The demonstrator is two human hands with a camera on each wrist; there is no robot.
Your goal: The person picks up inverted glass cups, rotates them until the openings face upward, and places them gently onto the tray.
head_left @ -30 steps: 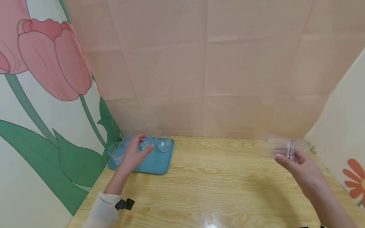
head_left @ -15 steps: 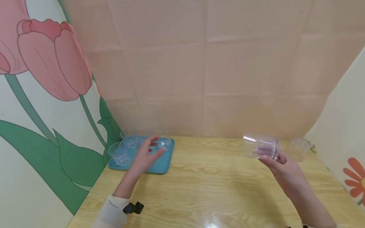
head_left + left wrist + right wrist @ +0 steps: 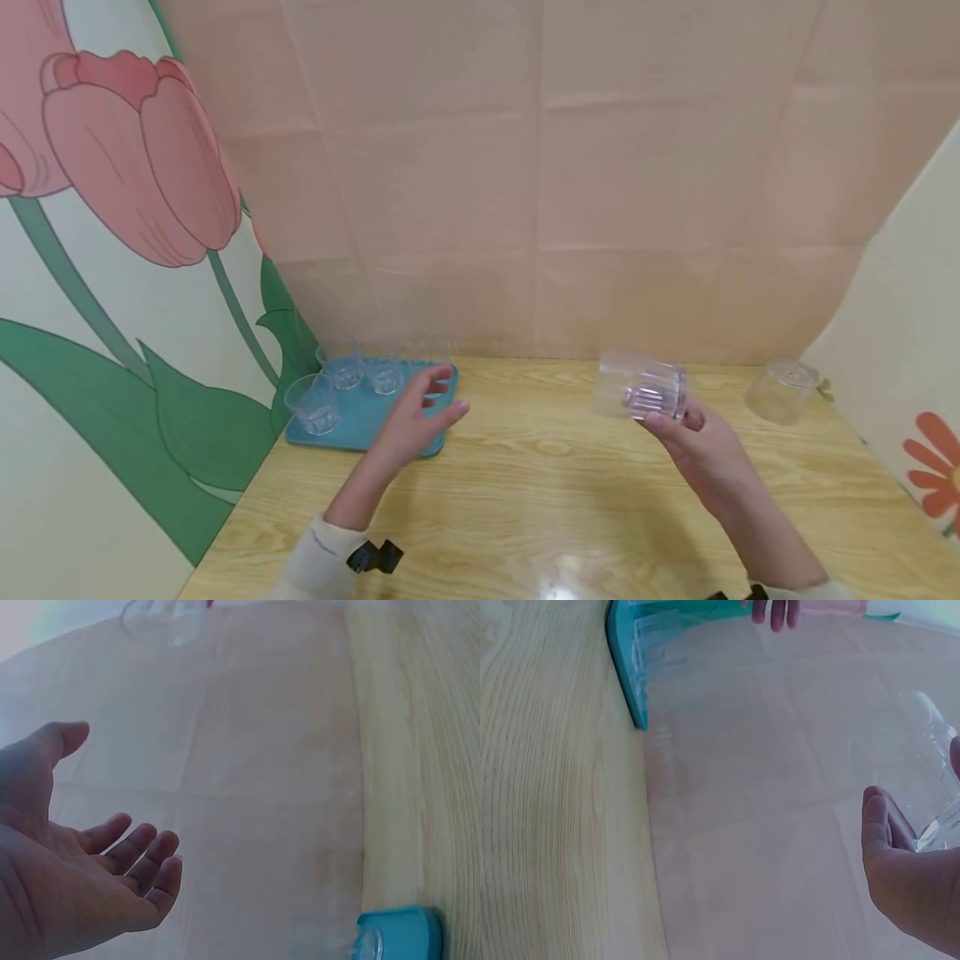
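Observation:
My right hand [image 3: 701, 446] grips a clear plastic cup [image 3: 637, 387] by its ribbed base end. The cup lies on its side in the air, its mouth pointing left toward my other hand. In the right wrist view, thumb and fingers wrap the base of the cup [image 3: 907, 765]. My left hand [image 3: 416, 417] holds nothing; its thumb and fingers are spread apart, above the right part of a blue tray [image 3: 360, 425]. The left wrist view shows the palm of that hand [image 3: 97, 870] with fingers loosely bent.
Several clear cups stand on the tray, among them one at its front left [image 3: 315, 408] and another at the back [image 3: 385, 375]. An upside-down clear cup [image 3: 783, 392] stands on the wooden table [image 3: 540, 483] at far right. A pinkish sheet [image 3: 525, 208] hangs behind.
My right hand has carried the cup leftward from beside the upside-down cup. My left hand has moved right across the tray, bringing the cups behind it into view.

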